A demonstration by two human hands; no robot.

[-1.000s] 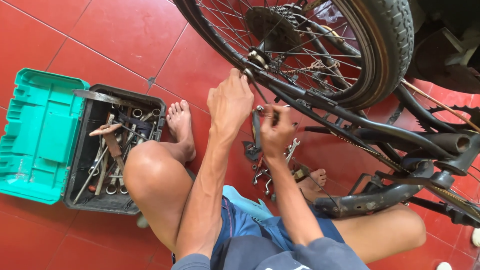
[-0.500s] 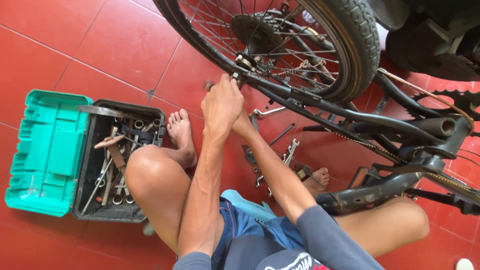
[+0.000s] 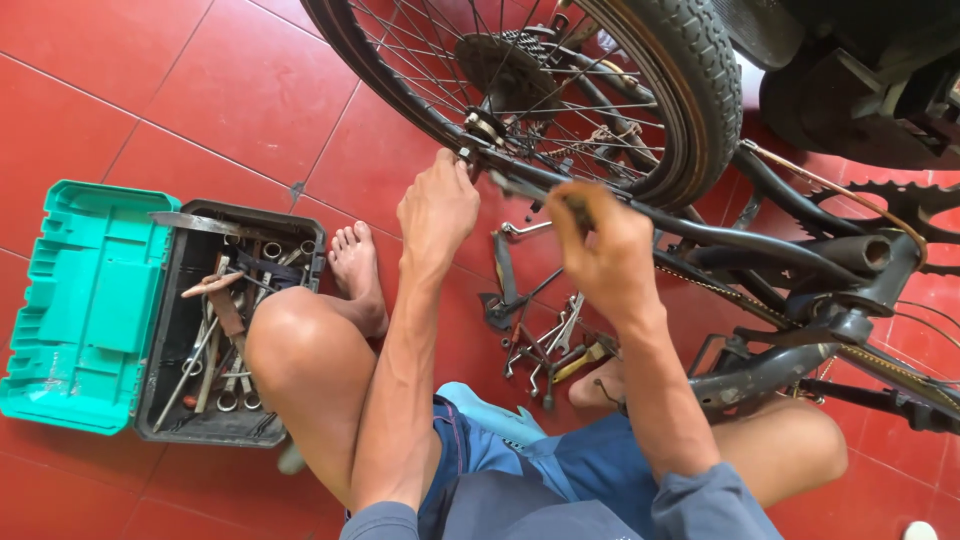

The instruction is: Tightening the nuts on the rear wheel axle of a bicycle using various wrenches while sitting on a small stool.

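1. Sitting on the red tiled floor [image 3: 200, 80] beside an upturned bicycle, knees bent, bare feet flat on the tiles.
2. Reaching up with the left hand [image 3: 437, 208], fingers curled at the axle nut [image 3: 484, 128] of the rear wheel [image 3: 690, 90]; touching it, though how firmly is hard to tell.
3. Closing the right hand [image 3: 600, 245] around the handle of a wrench [image 3: 520, 185], fist tight, the tool's head lying against the black frame tube [image 3: 720, 235] just beside the axle.
4. Showing the sprocket [image 3: 515, 70] at the hub behind the spokes, with the chain [image 3: 720, 290] running along the lower frame tube.
5. Lying loose on the floor between the legs: a scatter of spanners [image 3: 550, 345] and other small tools.
6. Standing open to the left, near the left knee: a toolbox [image 3: 200, 330] with a green lid [image 3: 85, 300] folded back, its black tray holding spanners and pliers.
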